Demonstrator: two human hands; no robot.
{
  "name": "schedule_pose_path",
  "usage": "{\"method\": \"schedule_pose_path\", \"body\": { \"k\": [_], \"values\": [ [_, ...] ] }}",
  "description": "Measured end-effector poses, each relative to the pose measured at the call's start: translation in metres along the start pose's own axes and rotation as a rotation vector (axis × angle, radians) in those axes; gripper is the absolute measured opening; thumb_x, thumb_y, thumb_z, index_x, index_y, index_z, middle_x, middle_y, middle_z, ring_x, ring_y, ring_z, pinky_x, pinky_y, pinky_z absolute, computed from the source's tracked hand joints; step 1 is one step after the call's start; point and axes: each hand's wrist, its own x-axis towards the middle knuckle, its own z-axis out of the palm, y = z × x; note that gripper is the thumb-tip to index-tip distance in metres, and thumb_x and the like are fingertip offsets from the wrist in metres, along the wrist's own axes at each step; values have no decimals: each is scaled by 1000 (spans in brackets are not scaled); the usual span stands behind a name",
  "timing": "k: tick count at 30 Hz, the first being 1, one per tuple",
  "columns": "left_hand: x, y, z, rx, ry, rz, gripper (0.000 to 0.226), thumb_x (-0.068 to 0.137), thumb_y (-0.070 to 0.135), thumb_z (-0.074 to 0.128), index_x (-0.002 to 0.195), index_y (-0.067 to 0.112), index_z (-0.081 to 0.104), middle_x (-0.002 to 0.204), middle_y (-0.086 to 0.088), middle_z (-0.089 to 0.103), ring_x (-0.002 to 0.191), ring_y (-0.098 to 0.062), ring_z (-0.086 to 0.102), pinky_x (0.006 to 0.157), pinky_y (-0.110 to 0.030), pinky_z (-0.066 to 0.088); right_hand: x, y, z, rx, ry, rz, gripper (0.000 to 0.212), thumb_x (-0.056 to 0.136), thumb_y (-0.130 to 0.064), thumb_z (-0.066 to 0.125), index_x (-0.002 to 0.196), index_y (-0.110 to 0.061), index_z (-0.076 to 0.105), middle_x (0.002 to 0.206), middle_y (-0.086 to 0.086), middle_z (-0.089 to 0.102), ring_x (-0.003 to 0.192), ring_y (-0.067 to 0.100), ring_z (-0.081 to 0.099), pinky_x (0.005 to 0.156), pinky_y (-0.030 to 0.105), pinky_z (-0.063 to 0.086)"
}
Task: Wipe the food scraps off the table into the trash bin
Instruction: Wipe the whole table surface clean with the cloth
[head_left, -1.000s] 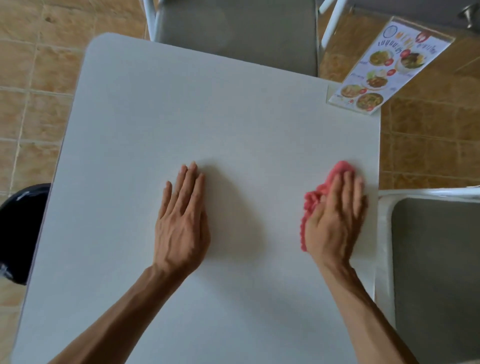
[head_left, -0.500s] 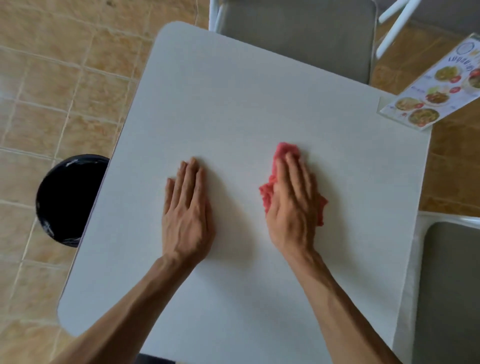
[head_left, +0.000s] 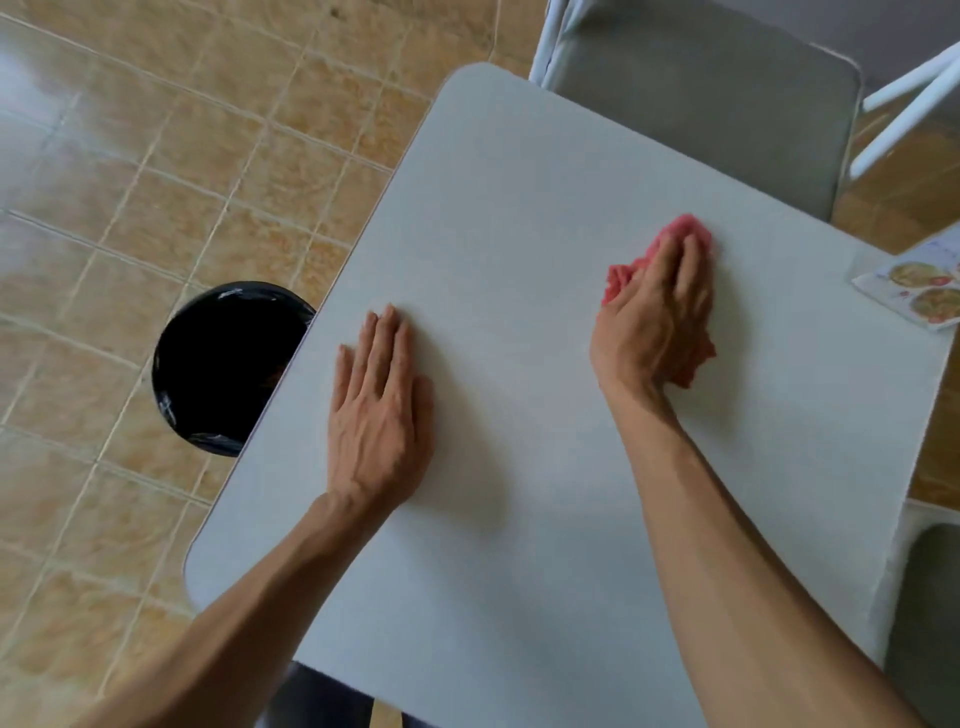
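Your right hand (head_left: 657, 317) is pressing flat on a crumpled pink cloth (head_left: 680, 234), fingers stretched forward over it rather than curled around it; the cloth is poking out past your fingertips, at your thumb side and under the heel of the hand. Your left hand (head_left: 382, 410) is lying open, palm down, on the bare table (head_left: 519, 571), well apart from the cloth and near the left edge.

The trash bin (head_left: 223, 369) is sitting on the floor just beside that left edge, partly tucked under it. No food scraps are showing on the tabletop.

The table is looking pale grey and matte, with rounded corners. The bin is round, lined with shiny black plastic. A laminated menu card (head_left: 919, 291) is lying at the table's right edge. Grey-cushioned chairs (head_left: 701, 104) with white frames are standing at the far side and the right. The floor (head_left: 130, 156) is showing tan tiles with pale grout.
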Motion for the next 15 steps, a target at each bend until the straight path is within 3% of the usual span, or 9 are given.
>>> {"method": "schedule_pose_path", "body": {
  "k": [2, 6, 7, 9, 12, 13, 15],
  "values": [
    [-2, -5, 1, 33, -14, 18, 56, 104, 27, 33, 155, 3, 27, 164, -11, 20, 154, -24, 12, 125, -43, 9, -13, -34, 5, 0, 41, -1, 62, 99, -36, 33, 149, -1, 45, 159, 19, 41, 144, 39, 42, 116, 48, 35],
    [-2, -3, 3, 72, -22, 2, 57, 105, 30, 27, 155, 2, 26, 165, -12, 19, 154, -24, 10, 126, -41, 5, -62, -68, 7, 56, -242, -751, 62, 101, -37, 34, 154, -6, 40, 162, 13, 38, 151, 33, 34, 123, 51, 26],
    [-2, -3, 2, 74, -27, -1, 57, 105, 30, 27, 155, 2, 25, 165, -12, 19, 154, -24, 10, 126, -41, 5, -58, -63, 6, 42, -263, -853, 62, 101, -38, 33, 155, -8, 40, 162, 11, 38, 151, 31, 33, 123, 54, 23],
    [0, -2, 1, 71, -39, 0, 57, 106, 30, 28, 155, 3, 25, 165, -11, 17, 154, -24, 9, 126, -41, 4, -41, -45, 4, -8, -224, -797, 60, 102, -39, 30, 155, -13, 40, 163, 9, 38, 152, 30, 33, 124, 56, 20],
    [-1, -1, 3, 70, -29, -1, 57, 106, 30, 27, 156, 4, 23, 165, -10, 16, 154, -23, 7, 126, -40, 2, -35, -40, 5, -13, -120, -355, 55, 105, -31, 32, 157, -14, 36, 165, 9, 33, 154, 31, 28, 122, 56, 23],
    [-2, -1, 4, 74, -25, -4, 57, 106, 30, 27, 156, 4, 23, 165, -10, 16, 154, -23, 7, 125, -40, 2, -48, -49, 5, 25, -108, -305, 54, 106, -29, 34, 157, -12, 37, 165, 10, 33, 154, 31, 28, 122, 55, 25],
    [-3, -2, 6, 74, -16, -9, 56, 105, 29, 29, 156, 4, 25, 165, -11, 18, 154, -23, 9, 125, -40, 4, -83, -63, 4, 82, -134, -519, 54, 106, -28, 38, 156, -10, 37, 164, 10, 35, 153, 31, 29, 121, 52, 30]
  ]
}}
